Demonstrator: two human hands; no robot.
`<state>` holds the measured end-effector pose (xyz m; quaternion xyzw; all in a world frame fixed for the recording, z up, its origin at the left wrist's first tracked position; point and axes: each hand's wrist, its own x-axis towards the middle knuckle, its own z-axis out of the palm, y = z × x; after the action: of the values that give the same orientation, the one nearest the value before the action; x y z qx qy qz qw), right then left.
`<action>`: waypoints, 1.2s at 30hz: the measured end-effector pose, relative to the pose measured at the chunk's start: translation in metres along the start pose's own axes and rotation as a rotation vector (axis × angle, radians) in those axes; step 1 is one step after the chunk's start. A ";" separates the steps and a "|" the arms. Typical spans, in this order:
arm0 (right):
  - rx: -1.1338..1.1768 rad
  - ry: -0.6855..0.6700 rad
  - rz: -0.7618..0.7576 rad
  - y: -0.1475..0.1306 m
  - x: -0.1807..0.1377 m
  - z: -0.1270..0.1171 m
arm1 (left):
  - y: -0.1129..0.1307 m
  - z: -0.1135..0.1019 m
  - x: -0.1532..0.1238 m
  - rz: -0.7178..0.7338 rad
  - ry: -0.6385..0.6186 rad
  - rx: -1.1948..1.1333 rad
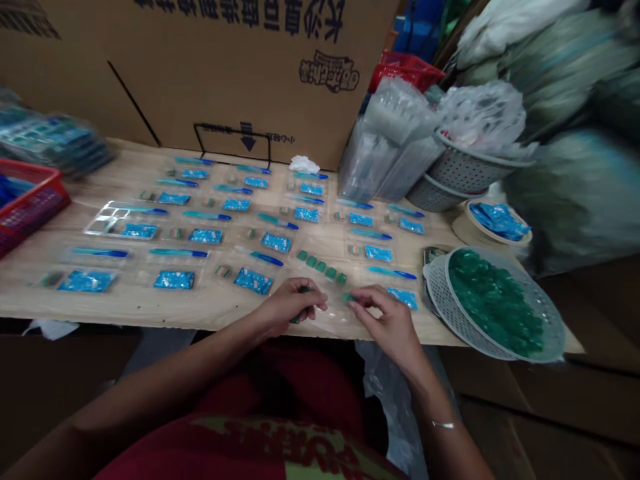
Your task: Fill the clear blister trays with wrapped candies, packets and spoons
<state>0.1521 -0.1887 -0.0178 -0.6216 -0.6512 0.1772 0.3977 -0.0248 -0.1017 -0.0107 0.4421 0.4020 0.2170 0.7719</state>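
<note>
My left hand [291, 305] is curled near the table's front edge, with bits of dark green showing between its fingers. Small green pieces seem to be in its grip. Thumb and finger of my right hand [387, 320] pinch one small green piece [347, 297]. Between the two hands lies a clear plastic tray [333, 320], partly hidden. Just beyond them, several green pieces [321, 266] form a slanting row. Around them are several clear trays, most with a blue pen-like stick [391, 273], a blue patterned packet [253, 281] and a small greenish piece.
A grey perforated basket [436, 283] of green pieces stands at the right. Behind it are a bowl [463, 223] of blue packets and stacked clear trays [367, 157]. A large cardboard box [225, 80] walls off the back. A red basket [47, 200] sits at the left edge.
</note>
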 end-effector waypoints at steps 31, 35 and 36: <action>0.681 0.048 0.467 -0.009 -0.021 0.030 | -0.015 0.010 0.001 0.285 -0.094 0.274; 0.582 0.045 0.370 -0.014 -0.034 0.030 | -0.019 0.005 -0.001 0.272 -0.178 0.325; 0.522 0.046 0.341 -0.014 -0.039 0.028 | -0.020 0.003 0.000 0.263 -0.196 0.366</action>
<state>0.1191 -0.2206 -0.0365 -0.6024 -0.4610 0.3883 0.5232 -0.0232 -0.1139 -0.0271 0.6419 0.2970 0.1955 0.6793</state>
